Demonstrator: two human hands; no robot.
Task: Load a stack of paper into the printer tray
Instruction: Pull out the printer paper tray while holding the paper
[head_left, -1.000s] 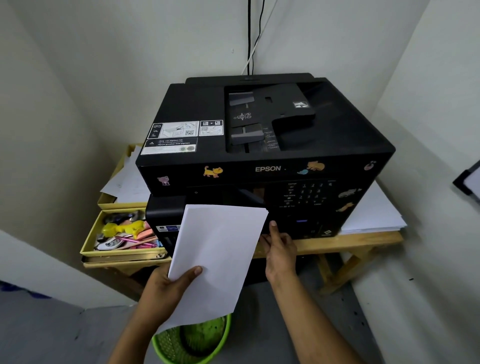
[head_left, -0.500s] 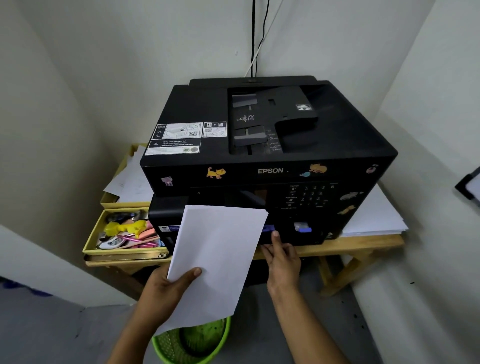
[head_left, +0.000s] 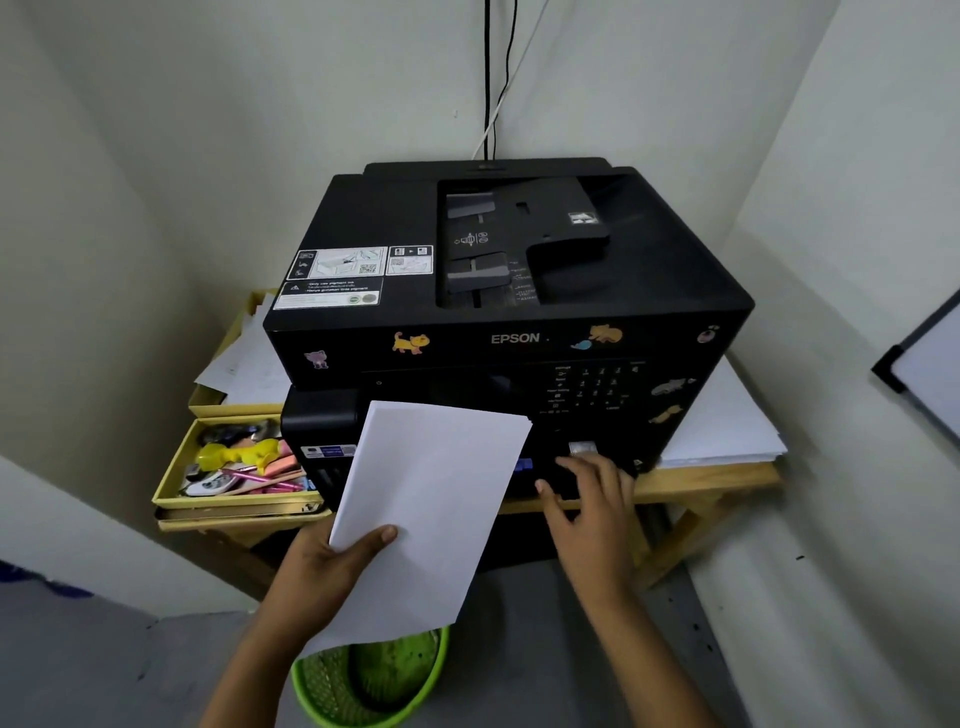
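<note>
Left hand (head_left: 317, 571): grip pinching the near edge of a paper stack (head_left: 426, 514), thumb on top; stack tilted, its far end raised in front of the black printer (head_left: 509, 291); right hand (head_left: 592, 499): fingers curled at the printer's lower front edge, just right of the stack, hold unclear; wooden bench (head_left: 706, 480) under the printer; yellow trays (head_left: 234, 501) left of the grip; green basket (head_left: 363, 691) below it.

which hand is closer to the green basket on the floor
Left. The left hand holds the paper stack just above the green basket; the right hand is higher, at the printer front.
</note>
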